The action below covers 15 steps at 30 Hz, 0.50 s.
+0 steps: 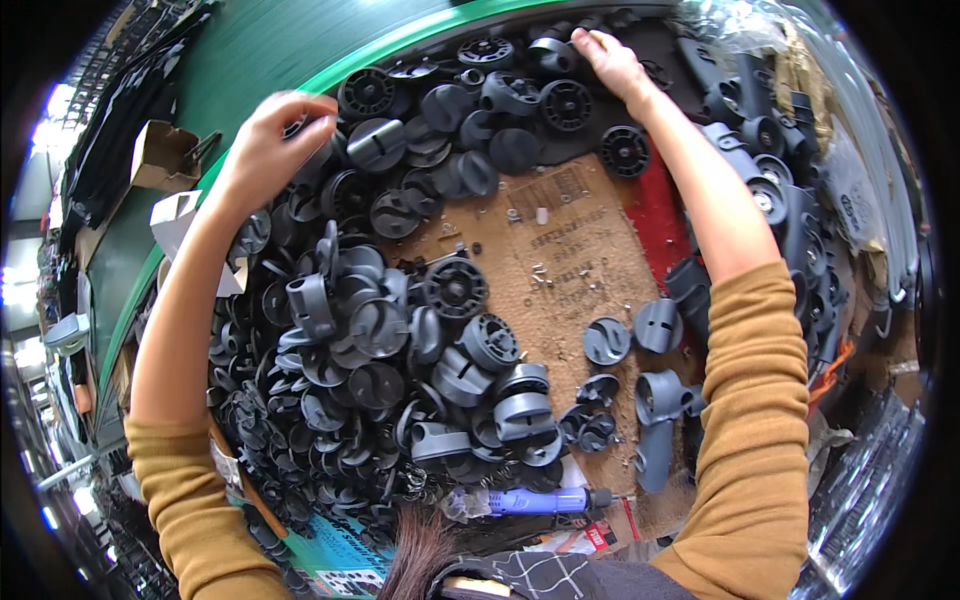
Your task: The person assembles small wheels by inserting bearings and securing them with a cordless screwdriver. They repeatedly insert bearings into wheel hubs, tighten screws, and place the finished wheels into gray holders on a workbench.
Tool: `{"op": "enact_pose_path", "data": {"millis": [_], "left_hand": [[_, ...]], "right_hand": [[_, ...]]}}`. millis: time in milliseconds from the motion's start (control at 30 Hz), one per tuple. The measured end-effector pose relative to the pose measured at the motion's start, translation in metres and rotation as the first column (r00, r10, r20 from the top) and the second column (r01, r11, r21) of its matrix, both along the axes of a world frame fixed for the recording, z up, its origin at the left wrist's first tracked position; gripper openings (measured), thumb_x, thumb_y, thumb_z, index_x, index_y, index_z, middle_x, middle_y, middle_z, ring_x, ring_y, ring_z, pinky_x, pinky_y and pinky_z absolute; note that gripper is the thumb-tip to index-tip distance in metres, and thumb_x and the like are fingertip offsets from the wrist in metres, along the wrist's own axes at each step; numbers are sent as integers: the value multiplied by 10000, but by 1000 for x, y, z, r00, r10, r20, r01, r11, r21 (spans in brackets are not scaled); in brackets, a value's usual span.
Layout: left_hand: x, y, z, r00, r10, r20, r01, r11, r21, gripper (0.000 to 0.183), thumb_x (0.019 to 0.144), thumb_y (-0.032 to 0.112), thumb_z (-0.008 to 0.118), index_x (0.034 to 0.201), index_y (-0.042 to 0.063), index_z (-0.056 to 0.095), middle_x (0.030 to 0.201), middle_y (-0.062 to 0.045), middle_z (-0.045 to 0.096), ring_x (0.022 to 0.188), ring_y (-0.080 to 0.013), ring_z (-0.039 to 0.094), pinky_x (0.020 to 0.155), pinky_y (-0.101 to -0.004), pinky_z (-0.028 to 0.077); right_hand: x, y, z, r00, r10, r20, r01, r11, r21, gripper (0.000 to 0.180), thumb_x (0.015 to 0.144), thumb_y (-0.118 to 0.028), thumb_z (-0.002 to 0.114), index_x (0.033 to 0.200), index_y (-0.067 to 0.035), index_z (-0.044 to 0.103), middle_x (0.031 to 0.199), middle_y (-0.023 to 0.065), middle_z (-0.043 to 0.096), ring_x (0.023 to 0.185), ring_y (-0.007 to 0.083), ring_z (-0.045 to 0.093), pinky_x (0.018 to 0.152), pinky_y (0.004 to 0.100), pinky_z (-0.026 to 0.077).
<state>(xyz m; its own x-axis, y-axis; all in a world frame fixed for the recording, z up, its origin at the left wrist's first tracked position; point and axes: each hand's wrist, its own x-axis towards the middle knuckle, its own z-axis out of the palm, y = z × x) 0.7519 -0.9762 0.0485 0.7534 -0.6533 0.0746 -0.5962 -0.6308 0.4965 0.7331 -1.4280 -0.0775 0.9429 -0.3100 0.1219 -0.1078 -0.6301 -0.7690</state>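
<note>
My left hand (274,146) is over the left side of a heap of black plastic caster parts, thumb and fingers curved and slightly blurred. A dark part shows between them; whether it is held or lies behind is unclear. My right hand (609,66) reaches to the far edge of the heap, its fingertips at dark parts beside a grey caster housing (553,56). Its grip is hidden. Below it lie a slotted black wheel (625,151) and another black wheel (566,105). Round grey-black caps (379,328) pile up between my arms.
A blue-purple electric screwdriver (536,501) lies near me. Small screws (541,274) are scattered on a cardboard sheet (592,225). Grey caster assemblies (765,199) crowd the right side. A green conveyor belt (247,45) runs beyond the heap, with an open carton (165,157) on it.
</note>
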Motion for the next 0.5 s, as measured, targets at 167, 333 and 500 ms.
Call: {"op": "enact_pose_path", "data": {"millis": [167,333,500], "left_hand": [[65,-1,-46,928,292,232,-358,872,335,686,867,711,502,1386,264,538,1428,-121,481,1304,-363,454,1089,-479,363],[32,-4,-84,925,111,363,-229,926,300,519,868,593,582,1290,293,621,1443,-86,415,1358,-335,332,1131,-506,248],[-21,0,-35,955,-297,-10,296,950,101,395,829,272,678,1193,120,659,1237,-163,533,1185,-332,507,1023,-391,413]], "right_hand": [[19,46,-13,943,-319,94,301,938,171,558,820,-382,763,1231,-34,616,1007,188,708,977,286,675,879,381,517],[-16,131,-9,925,222,308,-271,954,125,378,960,-327,617,1239,-74,597,1193,74,625,1000,151,598,904,289,475],[-94,232,18,830,446,336,-486,873,41,480,878,-327,650,1298,-117,554,1225,145,583,1160,302,521,1041,411,384]]}}
